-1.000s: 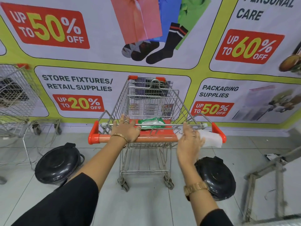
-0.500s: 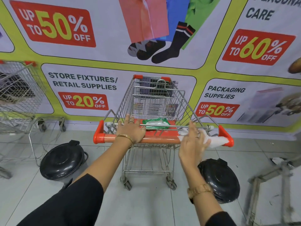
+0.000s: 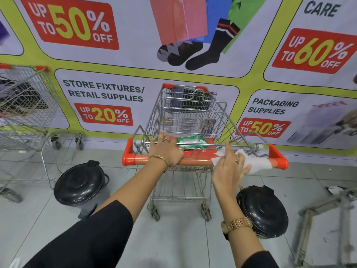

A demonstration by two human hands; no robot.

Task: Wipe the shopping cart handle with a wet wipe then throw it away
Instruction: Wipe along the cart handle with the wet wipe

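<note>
A metal shopping cart stands in front of me with an orange handle (image 3: pixel 197 162) running left to right. My left hand (image 3: pixel 166 152) rests on the handle's left half, fingers stretched forward over the bar. My right hand (image 3: pixel 230 167) presses a white wet wipe (image 3: pixel 257 165) flat against the handle's right half. The wipe drapes over the bar almost to the right orange end cap (image 3: pixel 278 158). A green wipe packet (image 3: pixel 190 141) lies on the red child-seat flap just behind the handle.
Two black round-lidded bins sit on the tiled floor, one to the cart's left (image 3: pixel 80 183) and one to its right (image 3: pixel 262 210). Another wire cart (image 3: pixel 25 105) stands at far left. A metal frame (image 3: pixel 326 219) lies at right. A banner wall is close behind the cart.
My right hand has slid the wipe slightly along the right part of the handle. The view has shifted closer and a little left. My left hand stays on the bar.
</note>
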